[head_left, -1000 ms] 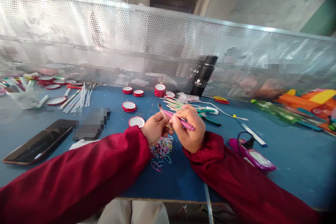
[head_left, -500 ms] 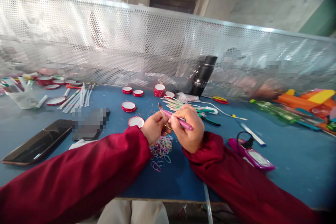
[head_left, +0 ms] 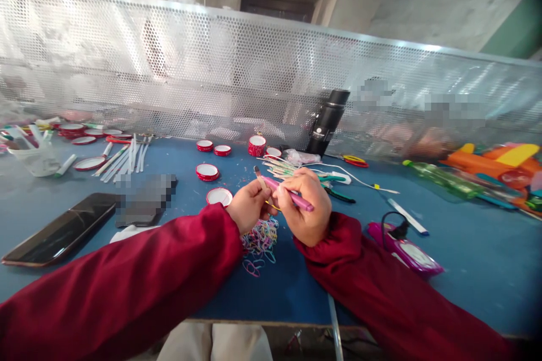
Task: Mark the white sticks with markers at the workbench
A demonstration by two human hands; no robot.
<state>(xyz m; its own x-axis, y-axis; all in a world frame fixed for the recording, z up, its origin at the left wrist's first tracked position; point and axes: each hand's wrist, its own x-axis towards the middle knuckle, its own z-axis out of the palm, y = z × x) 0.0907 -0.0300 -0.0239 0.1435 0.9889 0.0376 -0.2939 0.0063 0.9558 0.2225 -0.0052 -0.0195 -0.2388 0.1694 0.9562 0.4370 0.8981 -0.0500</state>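
Observation:
In the middle of the head view, my left hand (head_left: pixel 249 206) is closed, its fingers pinching a thin pale stick (head_left: pixel 261 180) with a dark tip. My right hand (head_left: pixel 311 208) grips a pinkish-purple pen (head_left: pixel 301 201) that slants up to the left, its front end close to the stick. Whether the two touch I cannot tell. A yellow rubber band (head_left: pixel 273 206) shows between the hands; which fingers hold it is unclear. Beneath them lies a heap of coloured rubber bands (head_left: pixel 261 242) on the blue table (head_left: pixel 262 299).
Red-rimmed round lids (head_left: pixel 207 171) lie beyond my left hand. Sticks and green-handled pliers (head_left: pixel 339 196) are behind my right hand. A black bottle (head_left: pixel 327 124) leans by the perforated screen (head_left: pixel 190 67). A phone (head_left: pixel 59 228) lies left, a purple power strip (head_left: pixel 406 248) right.
The pen has shifted slightly right and down in my right hand, and more of the pale stick shows. The yellow band is easier to see. My left hand has barely moved.

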